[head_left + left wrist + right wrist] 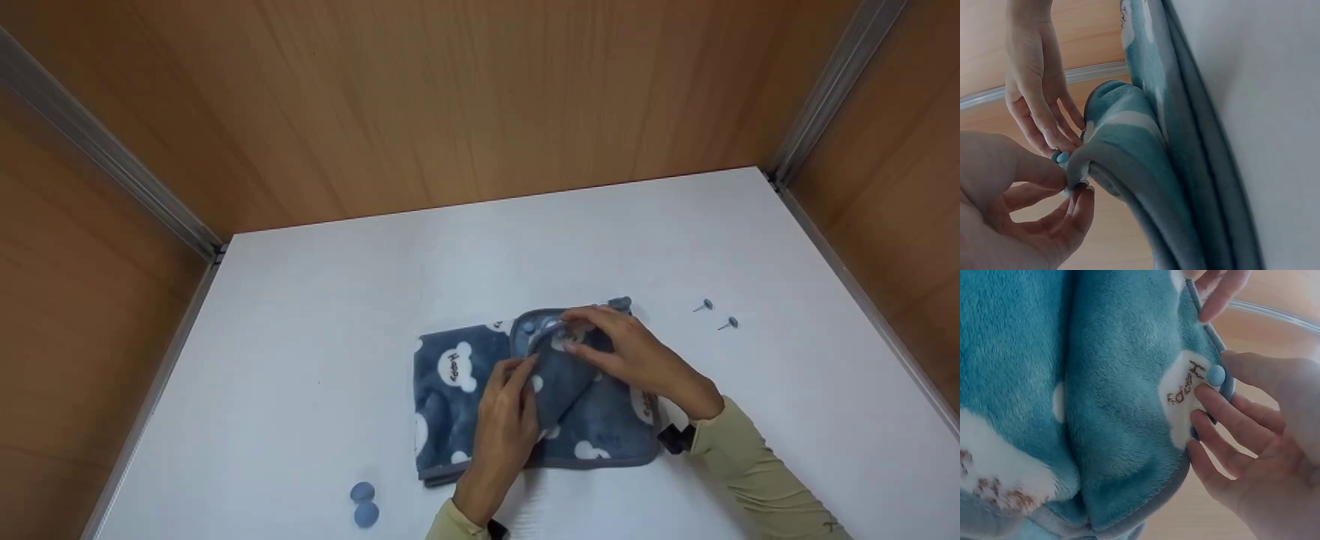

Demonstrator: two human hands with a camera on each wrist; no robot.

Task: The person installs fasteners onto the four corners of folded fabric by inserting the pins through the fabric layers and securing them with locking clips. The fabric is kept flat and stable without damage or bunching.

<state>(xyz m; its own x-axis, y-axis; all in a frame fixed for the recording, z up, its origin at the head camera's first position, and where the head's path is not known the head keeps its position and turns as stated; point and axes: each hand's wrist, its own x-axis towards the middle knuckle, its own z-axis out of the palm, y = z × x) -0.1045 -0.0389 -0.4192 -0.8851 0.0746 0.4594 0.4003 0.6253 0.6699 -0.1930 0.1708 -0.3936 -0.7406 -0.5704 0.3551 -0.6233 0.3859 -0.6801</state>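
A folded plush blanket (442, 397), blue with white bear heads and grey edging, lies on the table. My left hand (504, 416) pinches the raised edge of its upper layer between thumb and fingers. At the same flap, my right hand (641, 356) holds the edge, thumb by the rim and fingertips on the white bear patch. A round light-blue button (1216, 375) sits at that edge beside the right thumb and index finger. Another round blue piece (529, 328) shows under the lifted flap. The cloth partly hides the left fingertips.
Two blue-headed pins (729, 323) lie on the white table (315, 315) to the right of the blanket. Two round blue caps (365, 514) lie at the front left. Wooden panels (480, 97) surround the table at the back and sides.
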